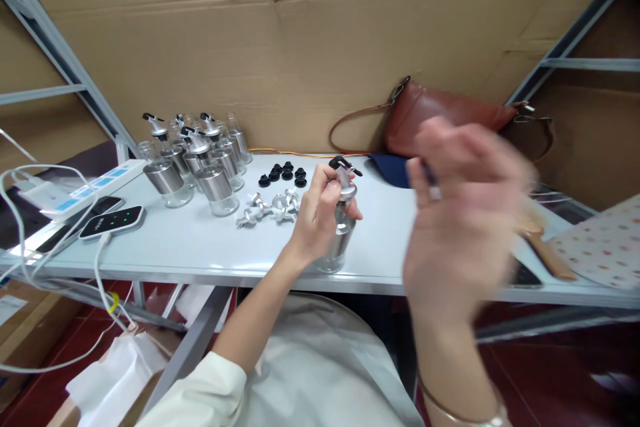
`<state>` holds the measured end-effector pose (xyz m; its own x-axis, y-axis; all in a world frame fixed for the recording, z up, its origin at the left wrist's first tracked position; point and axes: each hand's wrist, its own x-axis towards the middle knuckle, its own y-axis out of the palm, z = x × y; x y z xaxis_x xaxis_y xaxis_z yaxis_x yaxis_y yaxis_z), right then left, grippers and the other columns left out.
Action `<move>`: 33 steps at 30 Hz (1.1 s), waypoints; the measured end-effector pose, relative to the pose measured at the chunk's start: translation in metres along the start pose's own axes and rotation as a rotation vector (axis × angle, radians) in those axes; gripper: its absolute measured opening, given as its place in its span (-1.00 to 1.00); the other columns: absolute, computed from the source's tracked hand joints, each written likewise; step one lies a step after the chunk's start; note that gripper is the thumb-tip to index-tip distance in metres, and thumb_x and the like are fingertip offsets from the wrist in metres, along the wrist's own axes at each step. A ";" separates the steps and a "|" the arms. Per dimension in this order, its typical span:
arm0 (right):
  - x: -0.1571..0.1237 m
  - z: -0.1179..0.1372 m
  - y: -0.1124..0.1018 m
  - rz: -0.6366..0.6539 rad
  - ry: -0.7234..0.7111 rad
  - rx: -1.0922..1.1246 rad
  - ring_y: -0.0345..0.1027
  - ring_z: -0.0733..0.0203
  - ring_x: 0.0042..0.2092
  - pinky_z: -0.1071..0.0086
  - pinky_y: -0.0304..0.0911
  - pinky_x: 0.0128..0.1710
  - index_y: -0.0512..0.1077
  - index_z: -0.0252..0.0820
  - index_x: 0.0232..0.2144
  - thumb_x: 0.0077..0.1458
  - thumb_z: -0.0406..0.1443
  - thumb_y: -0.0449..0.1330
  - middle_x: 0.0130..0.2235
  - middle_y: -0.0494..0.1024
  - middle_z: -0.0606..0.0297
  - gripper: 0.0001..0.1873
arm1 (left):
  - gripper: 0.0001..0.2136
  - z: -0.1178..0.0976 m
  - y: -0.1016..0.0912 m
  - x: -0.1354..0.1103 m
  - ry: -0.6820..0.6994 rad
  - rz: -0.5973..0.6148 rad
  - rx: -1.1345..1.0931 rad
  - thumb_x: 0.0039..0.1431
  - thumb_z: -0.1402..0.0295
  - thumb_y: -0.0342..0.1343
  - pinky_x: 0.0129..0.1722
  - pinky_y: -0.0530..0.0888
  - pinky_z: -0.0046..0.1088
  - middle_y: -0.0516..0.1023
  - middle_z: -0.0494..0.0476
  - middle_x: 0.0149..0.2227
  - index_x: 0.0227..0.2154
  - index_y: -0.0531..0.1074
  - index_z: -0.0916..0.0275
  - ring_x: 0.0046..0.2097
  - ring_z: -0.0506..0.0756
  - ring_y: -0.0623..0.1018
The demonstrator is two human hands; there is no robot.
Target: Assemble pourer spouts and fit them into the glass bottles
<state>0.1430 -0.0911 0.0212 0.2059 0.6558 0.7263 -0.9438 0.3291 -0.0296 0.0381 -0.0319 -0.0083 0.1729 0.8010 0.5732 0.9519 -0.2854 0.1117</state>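
Note:
My left hand (pixel 320 213) is closed round the neck of an oil dispenser bottle (pixel 339 248), which stands upright near the table's front edge. The bottle has a glass body with a steel sleeve and a silver pour spout (pixel 345 180) with a black flip cap on top. My right hand (pixel 460 207) is raised to the right, apart from the bottle. Motion smears its fingers, so whether anything is in them cannot be made out. Left of the bottle lie several silver spout pieces (pixel 280 205), with several black stoppers (pixel 287 173) behind them.
Several oil bottles (pixel 216 190), some with spouts, stand at the back left. A power strip (pixel 95 187) and a small white-rimmed device (pixel 113 222) with cables lie at the left. A brown bag (pixel 440 113), a blue cap (pixel 390 170) and a dotted fabric item (pixel 600 240) are at the right.

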 end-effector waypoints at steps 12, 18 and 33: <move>-0.007 -0.037 0.045 -0.058 0.132 0.011 0.33 0.21 -0.34 0.36 0.27 -0.35 0.39 -0.11 -0.29 0.15 -0.08 0.05 -0.39 0.47 0.35 -0.74 | -0.65 -0.004 0.001 0.002 0.143 -0.119 0.213 0.29 -0.02 -0.19 -0.35 0.34 -0.45 0.32 0.00 -0.44 -0.37 0.22 0.16 -0.40 0.02 0.36; -0.016 -0.045 0.045 -0.042 0.122 0.062 0.38 0.08 -0.08 0.23 0.30 -0.13 0.34 -0.07 -0.09 0.18 0.00 0.02 -0.10 0.50 0.20 -0.62 | -0.62 -0.004 0.002 0.001 0.131 -0.137 0.224 0.27 -0.06 -0.20 -0.42 0.34 -0.47 0.31 -0.02 -0.48 -0.39 0.20 0.16 -0.46 0.00 0.36; -0.035 -0.085 0.045 0.089 0.196 -0.025 0.32 0.04 0.01 0.05 0.23 -0.02 0.16 -0.08 0.07 0.17 -0.01 0.03 -0.03 0.43 0.08 -0.51 | -0.64 -0.122 -0.118 0.011 0.392 -0.733 0.541 0.03 0.17 0.28 -0.47 0.48 -0.47 0.36 -0.23 -0.49 -0.37 0.16 0.13 -0.56 -0.10 0.38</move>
<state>0.1155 -0.0413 -0.0642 0.1702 0.8016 0.5731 -0.9543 0.2791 -0.1069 -0.1028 -0.0533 0.0837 -0.5083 0.4245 0.7493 0.7939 0.5680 0.2168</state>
